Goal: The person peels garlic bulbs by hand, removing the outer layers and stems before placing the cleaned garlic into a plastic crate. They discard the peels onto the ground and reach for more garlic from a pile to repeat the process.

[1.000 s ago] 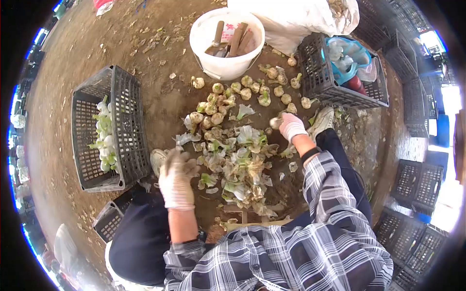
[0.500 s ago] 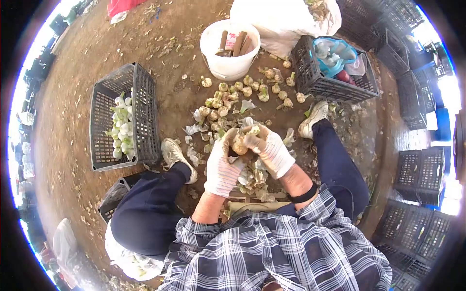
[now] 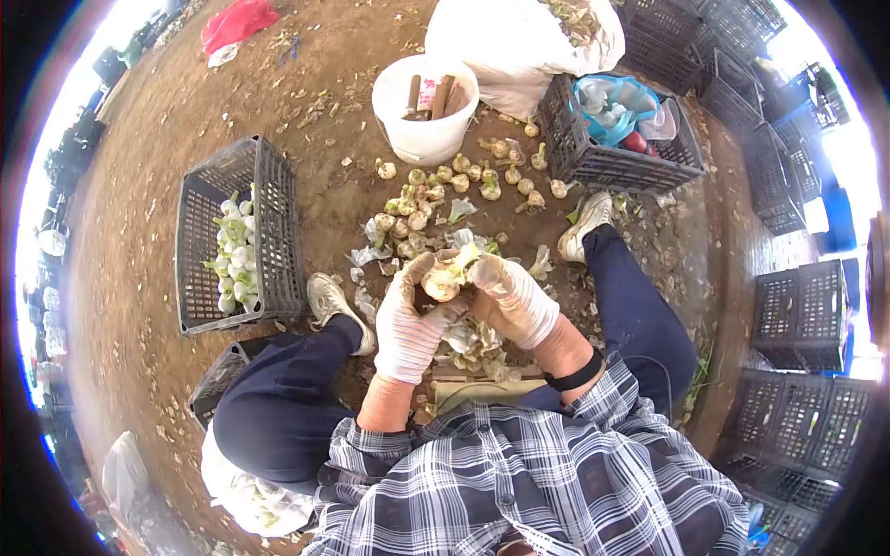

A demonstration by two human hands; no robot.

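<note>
Between my two gloved hands is a round bulb (image 3: 443,282) with pale skin and leafy green-white layers at its top right. The fingers of my left hand (image 3: 408,320) wrap round the bulb from the left. My right hand (image 3: 514,298) pinches the leafy layers on its right side. Below my hands lies a heap of peeled skins (image 3: 473,345). Just beyond them, several unpeeled bulbs (image 3: 417,221) lie on the dirt floor.
A black crate (image 3: 278,232) at left holds cleaned white bulbs. Ahead are a white bucket (image 3: 422,139) with brown-handled items and a large white sack (image 3: 501,56). Another crate (image 3: 603,167) holds a blue bag. Stacked crates (image 3: 802,315) line the right side.
The bulb has turned, showing more of its pale side and leafy top, and has shifted slightly left with my hands. The whole view has shifted a little.
</note>
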